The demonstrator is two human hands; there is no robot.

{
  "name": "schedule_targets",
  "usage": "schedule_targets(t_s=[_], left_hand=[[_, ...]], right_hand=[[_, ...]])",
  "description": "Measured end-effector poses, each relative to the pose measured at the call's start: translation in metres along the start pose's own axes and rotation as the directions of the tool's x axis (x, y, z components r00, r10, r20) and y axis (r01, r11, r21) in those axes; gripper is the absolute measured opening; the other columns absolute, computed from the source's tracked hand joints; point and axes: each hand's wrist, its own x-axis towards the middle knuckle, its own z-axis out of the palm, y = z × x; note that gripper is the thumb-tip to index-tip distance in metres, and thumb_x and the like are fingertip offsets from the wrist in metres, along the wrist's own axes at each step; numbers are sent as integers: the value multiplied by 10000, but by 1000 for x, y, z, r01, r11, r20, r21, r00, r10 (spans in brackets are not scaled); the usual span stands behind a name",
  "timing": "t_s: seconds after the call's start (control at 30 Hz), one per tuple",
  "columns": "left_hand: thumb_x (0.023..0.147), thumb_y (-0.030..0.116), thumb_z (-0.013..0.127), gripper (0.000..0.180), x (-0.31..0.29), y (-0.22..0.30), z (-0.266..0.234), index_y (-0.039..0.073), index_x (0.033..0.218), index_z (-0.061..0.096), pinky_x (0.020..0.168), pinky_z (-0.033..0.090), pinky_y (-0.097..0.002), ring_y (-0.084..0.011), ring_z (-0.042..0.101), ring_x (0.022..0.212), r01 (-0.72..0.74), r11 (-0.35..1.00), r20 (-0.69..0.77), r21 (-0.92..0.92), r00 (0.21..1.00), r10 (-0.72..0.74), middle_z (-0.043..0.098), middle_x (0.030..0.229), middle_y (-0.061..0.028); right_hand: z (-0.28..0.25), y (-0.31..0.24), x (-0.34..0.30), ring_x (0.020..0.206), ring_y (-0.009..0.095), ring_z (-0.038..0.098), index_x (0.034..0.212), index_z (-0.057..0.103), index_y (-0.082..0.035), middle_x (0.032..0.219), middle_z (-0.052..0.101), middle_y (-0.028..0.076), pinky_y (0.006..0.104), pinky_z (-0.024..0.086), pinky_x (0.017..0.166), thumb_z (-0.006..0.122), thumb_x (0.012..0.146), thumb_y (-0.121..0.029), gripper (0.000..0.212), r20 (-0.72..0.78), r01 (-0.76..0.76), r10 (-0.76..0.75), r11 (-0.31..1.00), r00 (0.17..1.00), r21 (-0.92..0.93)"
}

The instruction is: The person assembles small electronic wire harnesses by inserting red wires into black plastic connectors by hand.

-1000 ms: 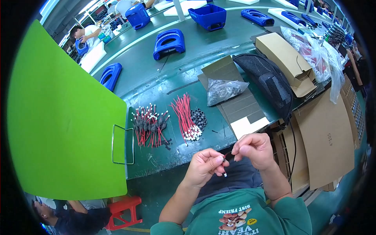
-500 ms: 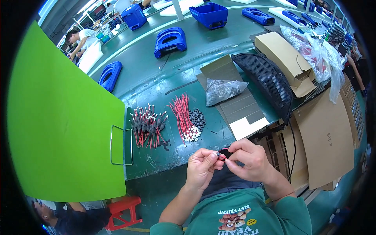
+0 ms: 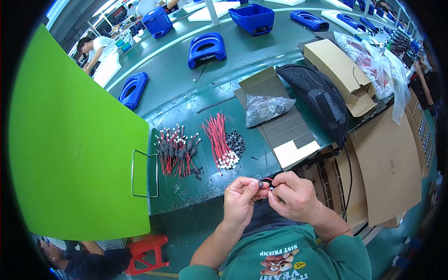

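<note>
My left hand [image 3: 240, 198] pinches a small black piece on a red wire lead [image 3: 267, 187] between thumb and fingertips, just over the table's front edge. Close beside it, my right hand [image 3: 296, 198] is closed on the same lead, its fingertips near a small white end; the fingers partly hide it. Ahead on the table lies a bundle of red wires [image 3: 214, 135] with white connectors at their near ends. Next to it sits a cluster of black ring-shaped parts [image 3: 235, 143]. Further left is a pile of red wire leads with black lumps [image 3: 176, 151] on them.
A green panel [image 3: 74, 140] with a wire handle stands at the left. Right of the wires are a plastic bag [image 3: 268, 109] on cardboard, a black mesh case [image 3: 319, 100] and an open carton [image 3: 338, 70]. Blue plastic housings [image 3: 206, 49] lie beyond. People work nearby.
My right fingers have shifted slightly on the lead, and a small white end now shows by them. Several blue housings at the back have moved a little to the right.
</note>
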Motion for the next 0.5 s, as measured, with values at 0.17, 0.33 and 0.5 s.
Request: schedule_targets(t_s=[0.17,0.33,0.5], left_hand=[[869,106,533,81,2,-1,-3,29,873,559,640,540,-268,-168,646,691,90,993,26,-74,996,-88,642,844,-146],[870,109,533,83,1,1,-8,29,871,559,603,525,-246,-162,644,689,115,992,40,-44,993,-113,643,843,-145],[860,107,554,89,-1,-4,3,20,876,560,583,513,-227,-144,634,671,23,999,-55,22,998,-21,644,845,-131]], right_hand=[[-4,-1,3,528,169,548,624,510,-38,757,531,57,273,451,453,644,628,-16,136,20,-1,1,1000,1000,14],[-8,3,3,545,174,561,644,543,-44,765,552,64,269,460,464,654,626,-14,117,49,-107,102,987,994,118],[-5,-6,1,576,171,578,662,577,-48,760,562,63,263,470,475,672,621,-12,110,34,-107,106,993,994,41]])
